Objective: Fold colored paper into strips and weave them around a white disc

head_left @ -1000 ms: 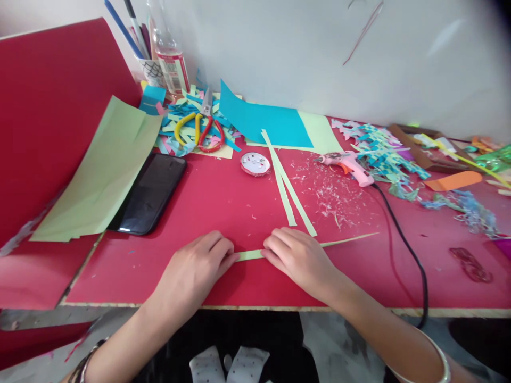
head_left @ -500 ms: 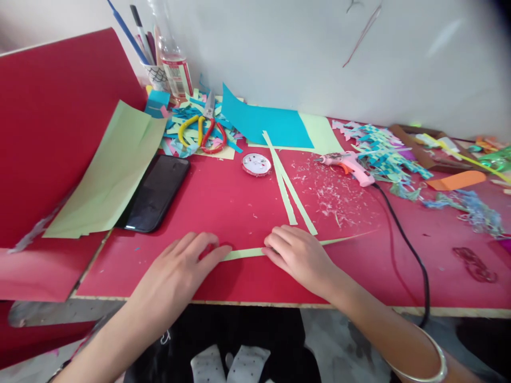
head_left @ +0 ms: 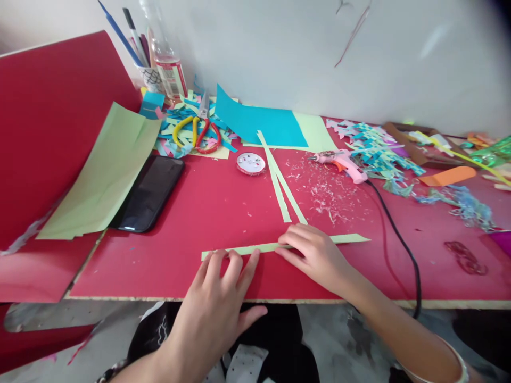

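A narrow pale green paper strip [head_left: 247, 249] lies crosswise near the front of the red table [head_left: 179, 213]. On its left part rest the fingertips of my left hand [head_left: 217, 298]; the fingers are spread and the thumb stands out over the table edge. My right hand [head_left: 313, 255] has its fingers and thumb closed around the strip right of its middle, and the strip's right end shows past the knuckles. Two more green strips [head_left: 285, 186] lie crossed just beyond my right hand. A pink glue gun [head_left: 343, 162] lies farther back.
Scissors [head_left: 202, 130] sit on cut paper scraps by a bottle [head_left: 171, 74] and a pen cup [head_left: 151, 78]. A phone [head_left: 149, 197] lies partly under green sheets [head_left: 99, 175]. A small round white lid [head_left: 250, 163] is mid-table. The glue gun's black cord [head_left: 403, 239] runs over the front edge.
My left hand has gone from a pinch near the strip's left end to spread fingers on it. The strip now lies flatter, its right end facing up. The view has shifted slightly.
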